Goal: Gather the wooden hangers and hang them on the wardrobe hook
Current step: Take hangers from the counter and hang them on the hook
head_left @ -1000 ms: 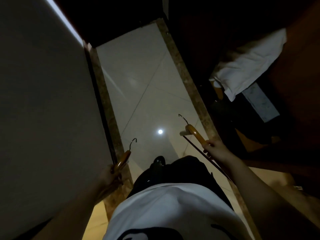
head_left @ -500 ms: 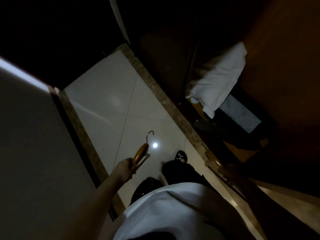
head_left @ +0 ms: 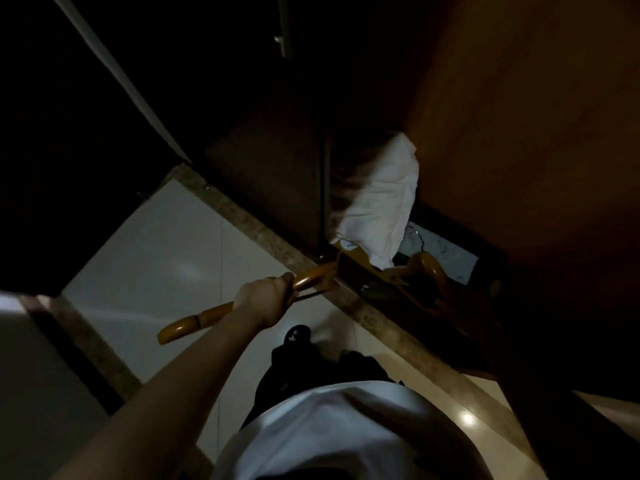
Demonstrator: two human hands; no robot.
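The person is gathering hangers: the left hand [head_left: 266, 299] is gripping a wooden hanger [head_left: 194, 323] over the floor beside the wardrobe [head_left: 519, 133]. The right hand [head_left: 459, 297] is shadowed and its grip is unreadable. Next, probably lifting them hookward.

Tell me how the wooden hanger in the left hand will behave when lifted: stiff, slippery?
Probably stiff: the wooden hanger shows no sag though the left hand grips it only near the middle. Possibly slippery, since its finish looks glossy. It may tilt in the grip, as a long end juts out past the hand.
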